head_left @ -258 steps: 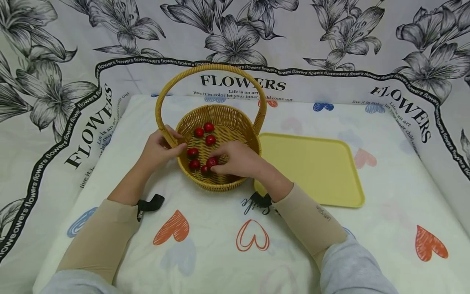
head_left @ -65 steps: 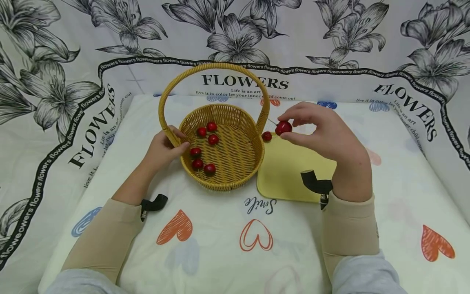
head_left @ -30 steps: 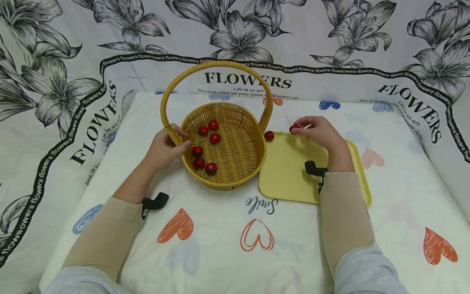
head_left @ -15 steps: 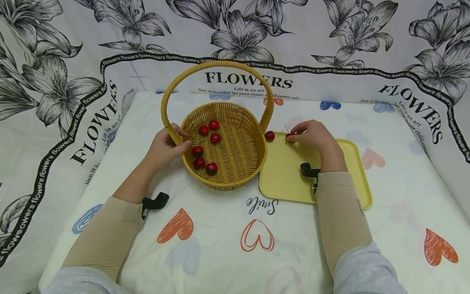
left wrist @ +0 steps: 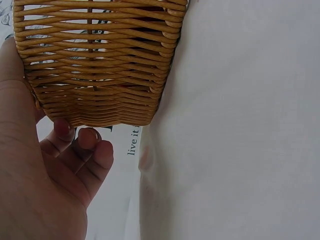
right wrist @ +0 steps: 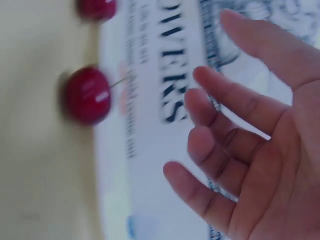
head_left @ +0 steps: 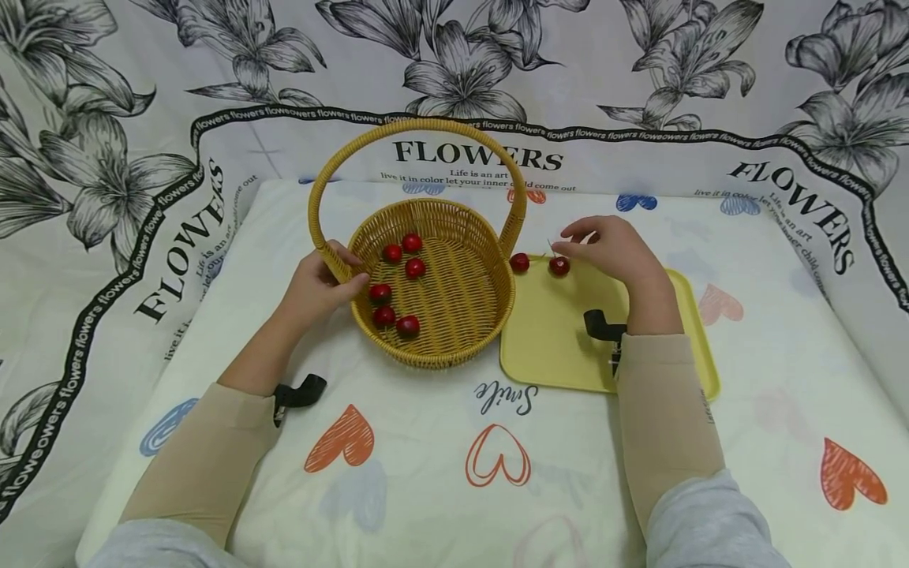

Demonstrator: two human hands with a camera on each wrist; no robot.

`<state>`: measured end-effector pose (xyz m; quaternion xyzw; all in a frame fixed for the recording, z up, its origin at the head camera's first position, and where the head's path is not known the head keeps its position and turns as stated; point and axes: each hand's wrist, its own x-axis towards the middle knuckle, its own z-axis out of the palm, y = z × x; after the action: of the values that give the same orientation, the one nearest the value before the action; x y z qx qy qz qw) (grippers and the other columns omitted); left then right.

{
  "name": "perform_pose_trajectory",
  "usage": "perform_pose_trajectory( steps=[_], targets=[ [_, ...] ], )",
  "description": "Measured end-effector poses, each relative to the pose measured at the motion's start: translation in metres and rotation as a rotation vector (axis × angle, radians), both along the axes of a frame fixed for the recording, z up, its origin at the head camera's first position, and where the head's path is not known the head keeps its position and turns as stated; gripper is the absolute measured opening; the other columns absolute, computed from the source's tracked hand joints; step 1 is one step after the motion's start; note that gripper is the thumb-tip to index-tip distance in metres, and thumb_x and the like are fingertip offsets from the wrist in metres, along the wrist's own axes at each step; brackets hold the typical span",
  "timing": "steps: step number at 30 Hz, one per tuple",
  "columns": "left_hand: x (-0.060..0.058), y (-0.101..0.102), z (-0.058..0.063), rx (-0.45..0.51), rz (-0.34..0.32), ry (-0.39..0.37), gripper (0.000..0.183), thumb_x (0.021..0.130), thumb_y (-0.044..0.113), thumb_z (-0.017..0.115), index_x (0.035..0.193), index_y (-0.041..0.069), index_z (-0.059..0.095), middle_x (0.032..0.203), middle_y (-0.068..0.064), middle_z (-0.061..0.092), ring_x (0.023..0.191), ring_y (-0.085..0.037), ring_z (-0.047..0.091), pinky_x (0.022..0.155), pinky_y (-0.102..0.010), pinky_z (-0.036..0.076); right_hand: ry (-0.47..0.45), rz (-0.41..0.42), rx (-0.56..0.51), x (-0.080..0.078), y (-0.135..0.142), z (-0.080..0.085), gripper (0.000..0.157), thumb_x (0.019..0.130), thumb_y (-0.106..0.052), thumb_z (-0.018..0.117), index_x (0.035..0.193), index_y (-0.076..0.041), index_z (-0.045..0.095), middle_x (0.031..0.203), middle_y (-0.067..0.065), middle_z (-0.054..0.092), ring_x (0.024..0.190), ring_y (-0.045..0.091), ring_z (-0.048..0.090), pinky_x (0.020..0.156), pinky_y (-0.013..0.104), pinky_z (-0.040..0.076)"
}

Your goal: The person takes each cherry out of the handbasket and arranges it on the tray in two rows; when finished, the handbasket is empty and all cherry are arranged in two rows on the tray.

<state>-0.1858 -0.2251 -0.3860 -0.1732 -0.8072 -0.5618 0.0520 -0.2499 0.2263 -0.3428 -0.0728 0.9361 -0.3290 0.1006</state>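
Flower-printed cloth hangs behind our work surface, and a white sheet (head_left: 426,505) with coloured hearts covers it. We grip the rim of the wicker basket (head_left: 461,347) with our left hand (head_left: 312,285), fingers curled round the weave; six cherries lie inside it. Our right hand (head_left: 611,248) hovers with loosely spread fingers, holding nothing, just beside a cherry (head_left: 559,266) resting on the far left corner of the yellow tray (head_left: 554,347). A second cherry (head_left: 519,263) lies near it at the tray's edge, close to the basket.
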Motion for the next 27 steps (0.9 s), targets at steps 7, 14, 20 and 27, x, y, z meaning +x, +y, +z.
perform_pose_trajectory(
  steps=[7, 14, 20, 27],
  targets=[
    [-0.010, -0.008, -0.018, 0.025, 0.004, 0.011, 0.023, 0.088, -0.005, 0.073, 0.108, -0.009, 0.062, 0.099, -0.018, 0.061, 0.082, -0.015, 0.059, 0.069, -0.020, 0.052, 0.097, 0.077, -0.129, 0.019, -0.014, 0.031, 0.045, 0.093, -0.048, 0.073, 0.122, -0.013, 0.073, 0.109, 0.007, 0.065, 0.100, 0.023, 0.056, 0.082, 0.041, 0.045],
    [-0.011, -0.008, -0.017, 0.058, -0.017, 0.032, 0.021, 0.086, -0.007, 0.074, 0.104, -0.009, 0.063, 0.101, -0.018, 0.061, 0.084, -0.015, 0.060, 0.069, -0.020, 0.053, 0.138, 0.194, -0.348, 0.038, -0.037, 0.048, 0.026, 0.093, -0.026, 0.078, 0.113, -0.010, 0.075, 0.092, 0.011, 0.068, 0.073, 0.027, 0.063, 0.066, 0.032, 0.047],
    [-0.014, -0.008, -0.017, 0.055, -0.035, 0.042, 0.019, 0.085, -0.009, 0.074, 0.101, -0.010, 0.063, 0.100, -0.023, 0.062, 0.082, -0.015, 0.059, 0.067, -0.020, 0.053, 0.164, 0.342, -0.388, 0.052, -0.075, 0.049, 0.023, 0.092, -0.018, 0.079, 0.111, -0.006, 0.074, 0.095, 0.006, 0.071, 0.081, 0.022, 0.062, 0.070, 0.031, 0.051],
    [-0.013, -0.008, -0.018, 0.052, -0.023, 0.063, 0.018, 0.083, -0.008, 0.076, 0.097, -0.007, 0.065, 0.096, -0.017, 0.062, 0.081, -0.016, 0.059, 0.066, -0.020, 0.052, 0.142, 0.436, -0.366, 0.066, -0.126, 0.031, 0.027, 0.091, -0.021, 0.080, 0.115, -0.010, 0.074, 0.099, 0.001, 0.066, 0.090, 0.019, 0.059, 0.079, 0.033, 0.052]
  ],
)
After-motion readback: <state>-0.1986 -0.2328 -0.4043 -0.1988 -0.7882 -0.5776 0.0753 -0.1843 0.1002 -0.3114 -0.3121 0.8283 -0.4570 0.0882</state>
